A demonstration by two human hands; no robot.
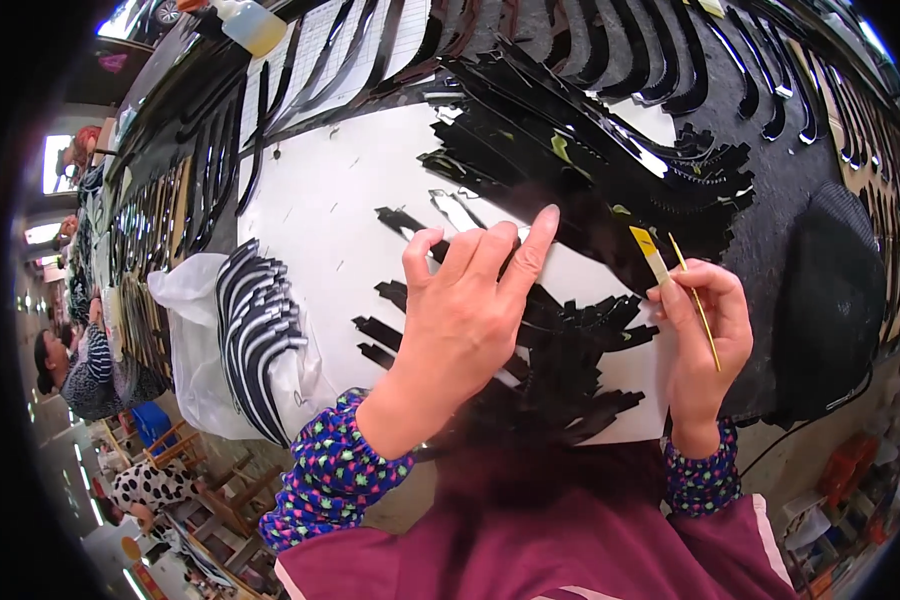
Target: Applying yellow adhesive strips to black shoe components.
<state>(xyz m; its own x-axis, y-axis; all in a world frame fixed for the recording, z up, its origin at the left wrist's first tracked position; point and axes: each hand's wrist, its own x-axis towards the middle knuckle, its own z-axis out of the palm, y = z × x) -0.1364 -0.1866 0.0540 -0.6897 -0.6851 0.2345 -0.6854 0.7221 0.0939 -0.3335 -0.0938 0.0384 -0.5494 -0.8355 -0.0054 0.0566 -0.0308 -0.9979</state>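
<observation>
Left hand is spread flat, pressing black curved strips onto the white sheet on the table. Right hand is pinched shut on a thin glue brush. Risks: strips look loosely fanned, so a pressure shift could skew them; the brush tip hangs over glossy pieces and could smear.

At the centre of the frame a white board lies on the worktable. On it, fanned piles of curved strips fill the upper right, and more strips lie at its lower edge. The left hand rests on these, left of the right hand, which holds a thin brush. A stack of strips sits on a plastic bag at left. A bottle stands at upper left. 1 dark mound lies at right.
</observation>
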